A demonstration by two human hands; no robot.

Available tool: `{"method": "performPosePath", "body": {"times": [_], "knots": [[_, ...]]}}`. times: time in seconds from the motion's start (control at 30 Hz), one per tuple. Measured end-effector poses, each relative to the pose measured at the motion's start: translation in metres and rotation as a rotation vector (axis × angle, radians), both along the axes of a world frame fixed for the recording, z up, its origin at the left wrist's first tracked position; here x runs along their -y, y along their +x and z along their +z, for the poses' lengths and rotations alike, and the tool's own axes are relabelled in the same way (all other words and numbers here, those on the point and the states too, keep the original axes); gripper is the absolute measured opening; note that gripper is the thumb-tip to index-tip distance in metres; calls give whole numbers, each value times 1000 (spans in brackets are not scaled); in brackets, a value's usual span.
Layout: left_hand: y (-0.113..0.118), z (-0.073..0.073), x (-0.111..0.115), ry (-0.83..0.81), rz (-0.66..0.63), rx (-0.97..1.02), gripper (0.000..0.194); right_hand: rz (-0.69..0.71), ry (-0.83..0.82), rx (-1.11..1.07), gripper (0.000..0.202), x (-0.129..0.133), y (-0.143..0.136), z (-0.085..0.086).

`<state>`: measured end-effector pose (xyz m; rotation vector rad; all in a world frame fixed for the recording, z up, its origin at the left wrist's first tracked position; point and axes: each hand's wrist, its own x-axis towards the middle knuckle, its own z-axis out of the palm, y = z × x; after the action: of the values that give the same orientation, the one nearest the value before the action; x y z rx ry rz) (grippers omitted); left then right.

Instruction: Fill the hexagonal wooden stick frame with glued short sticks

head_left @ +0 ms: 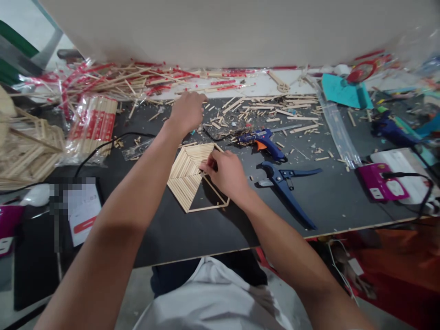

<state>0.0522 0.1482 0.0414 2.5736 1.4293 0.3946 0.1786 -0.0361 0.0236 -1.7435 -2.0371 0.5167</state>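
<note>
The right hand [225, 172] had its fingertips drawn in at the middle of a hexagonal stick panel [189, 173]; whether they gripped anything, I could not tell. The left hand [188, 111] was farther off, fingers bent, its hold also unclear, near wooden scraps [233, 105]. The panel lay on the dark table [161, 238], left sections filled, near one bare. Rightward lay a glue gun [264, 139] and, nearer, a blue cutter [282, 181]; leftward, wrapped stick bundles [92, 121].
</note>
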Motion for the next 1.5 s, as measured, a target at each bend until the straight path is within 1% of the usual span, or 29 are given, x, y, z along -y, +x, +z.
{"method": "performPosePath", "body": {"times": [0.07,0.13,0.2,0.27,0.33,0.4,0.57,0.7,0.77,0.83,0.9,0.97,1.03,1.13,1.2,1.3,1.4,1.5], "knots": [[8,-6,-6,33,-37,-30,46,14,0,-4,22,-1,2,1],[14,-12,-6,37,-49,-81,42,-11,59,-8,26,-1,6,3],[17,-17,-4,5,-13,-98,39,-86,163,-12,30,-3,12,6],[19,-21,-3,-20,38,-75,37,-160,257,-23,34,-4,18,9],[20,-25,-3,-7,67,-23,34,-186,311,-37,36,-5,22,9],[21,-28,-5,22,83,36,30,-179,361,-48,39,-7,23,6],[23,-28,-6,47,98,86,24,-130,483,-90,47,-13,21,-9],[22,-28,-3,74,72,147,29,-120,507,-98,42,-15,23,-13],[17,-27,-1,109,40,140,32,-114,509,-101,39,-16,24,-13],[9,-23,3,136,4,109,33,-99,503,-101,35,-16,25,-14],[-2,-15,12,128,-37,64,33,-88,507,-105,31,-16,24,-15],[-14,-5,28,129,-87,58,32,-87,531,-125,26,-16,24,-15],[-25,5,48,137,-132,74,29,-73,550,-165,19,-15,24,-14],[-34,14,83,84,-248,52,26,20,507,-257,9,-13,23,-11],[-37,15,104,52,-231,75,21,99,467,-322,6,-13,22,-10],[-41,14,129,16,-228,124,23,176,457,-385,6,-13,19,-11],[-46,10,143,16,-237,173,25,196,452,-409,5,-13,17,-12],[-53,6,149,24,-233,195,26,194,417,-408,3,-12,14,-12]]}}
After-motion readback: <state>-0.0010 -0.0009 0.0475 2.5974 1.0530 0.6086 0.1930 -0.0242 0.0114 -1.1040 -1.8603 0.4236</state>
